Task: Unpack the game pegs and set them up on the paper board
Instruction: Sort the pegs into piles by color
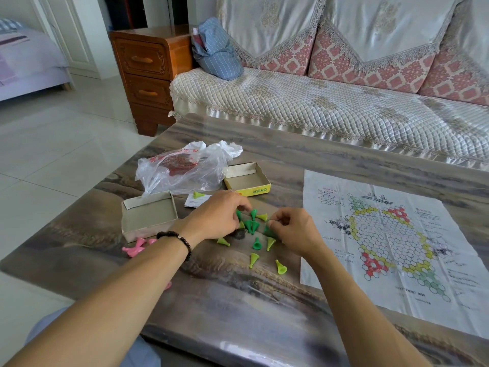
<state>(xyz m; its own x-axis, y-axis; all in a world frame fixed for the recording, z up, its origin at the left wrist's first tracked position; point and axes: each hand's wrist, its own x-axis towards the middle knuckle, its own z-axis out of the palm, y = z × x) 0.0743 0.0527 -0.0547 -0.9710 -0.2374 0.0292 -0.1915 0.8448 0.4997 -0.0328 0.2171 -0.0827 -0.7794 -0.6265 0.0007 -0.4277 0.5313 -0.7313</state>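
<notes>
Nearest the person, the worktop [238, 308] carries scattered cone-shaped pegs lying on their sides. Light green pegs: one at the front right [281, 267], one just left of it [253, 260], one further in [270, 243], one by the left wrist [223, 242], one near the fingertips [262, 216], and one apart on a small paper slip [198, 194] (six countable). Dark green pegs: one lying alone [256, 243] and a cluster [250, 224] between the hands, partly hidden, so no firm count. Pink pegs [135, 249] lie at the left edge in a heap; number cannot be told.

The left hand [214, 217], with a bead bracelet at the wrist, has its fingers curled down over the cluster; whether it grips a peg cannot be told. The right hand [293, 230] pinches a dark green piece [269, 230] between thumb and fingers.

The paper board [391, 242] lies flat to the right, with no pegs standing on it.

Two open cardboard trays: the near one [149, 215] and the far, yellow-sided one [247, 178], both showing bare bottoms. Behind them lies a crumpled clear plastic bag [182, 168] with red printing.

Beyond: a sofa [330, 107] and a wooden drawer cabinet [150, 72].
</notes>
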